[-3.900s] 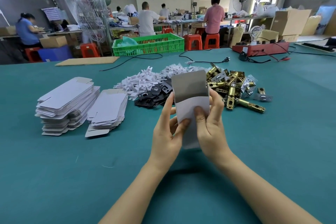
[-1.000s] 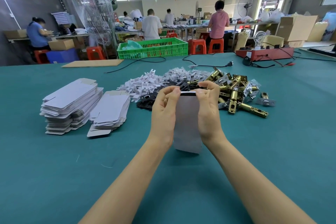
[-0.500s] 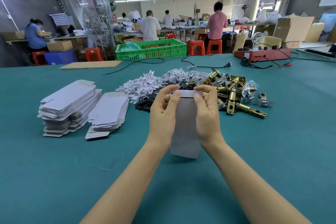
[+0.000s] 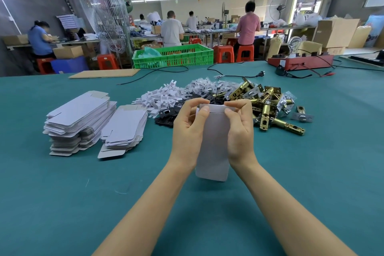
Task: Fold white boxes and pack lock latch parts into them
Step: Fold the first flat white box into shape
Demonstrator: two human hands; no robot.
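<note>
Top flap of white box (image 4: 212,147), open seconds ago, now tucked down; box upright at frame centre. Left hand (image 4: 188,131) and right hand (image 4: 240,131) grip its sides, thumbs pinching top edge. That end closed. Latch parts (image 4: 268,102) untouched, right of centre.

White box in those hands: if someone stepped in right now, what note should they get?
Left hand and right hand both grip the upright white box, thumbs pressing its top flap shut.
Flat boxes are stacked at left; white clips, black plates and brass latches are piled behind.
Done: box formed, one end nearly closed.
Left: whether it holds parts cannot be seen; check, then keep folding and packing.
</note>
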